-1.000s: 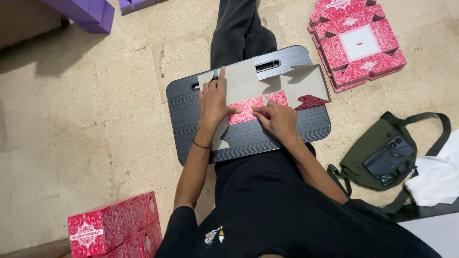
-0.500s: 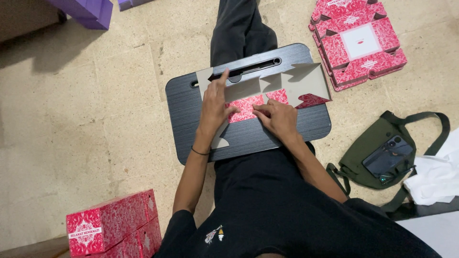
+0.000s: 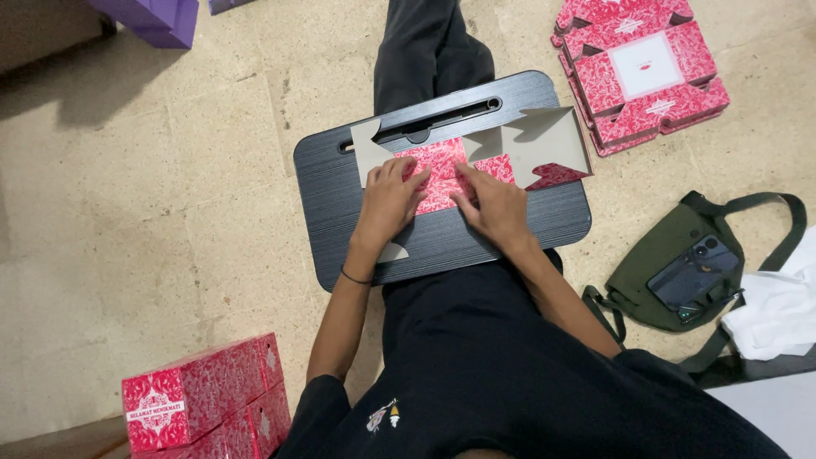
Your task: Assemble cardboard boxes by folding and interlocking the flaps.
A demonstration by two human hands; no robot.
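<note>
- Nearest, at about seven o'clock from the seated person, stand assembled red patterned cardboard boxes (image 3: 200, 399), closed up, stacked on the floor; what is inside them cannot be seen.
- Across the person's lap lies a black rectangular lap tray with a slot handle along its far edge (image 3: 331, 204), tilted a little clockwise.
- On the tray lies a flat, unfolded red patterned cardboard box blank with grey inner flaps (image 3: 476, 157). Its red middle shows between the hands, one grey flap sticks up at eleven o'clock, and a bigger grey flap spreads toward two o'clock, past the tray's right edge.
- The left hand (image 3: 387, 204) lies palm down on the blank's left part, fingers spread and pressing flat, not curled around anything. A dark band sits on that wrist.
- The right hand (image 3: 493, 204) presses on the red middle just beside the left, fingers stretched toward eleven o'clock, flat on the card, gripping nothing.
- At three to four o'clock on the stone floor (image 3: 153, 212) lies an olive green fabric sling bag (image 3: 654, 255), with a dark smartphone (image 3: 693, 272) resting on top of it, camera side up.
- Touching the bag's right side is a crumpled white cloth (image 3: 778, 310).
- Farther off, at one o'clock, sits a pile of flat red patterned box blanks (image 3: 642, 72), the top one showing a white square panel.
- Farthest, at eleven o'clock, a purple box (image 3: 157, 17) is cut by the frame edge; its contents are not visible.
</note>
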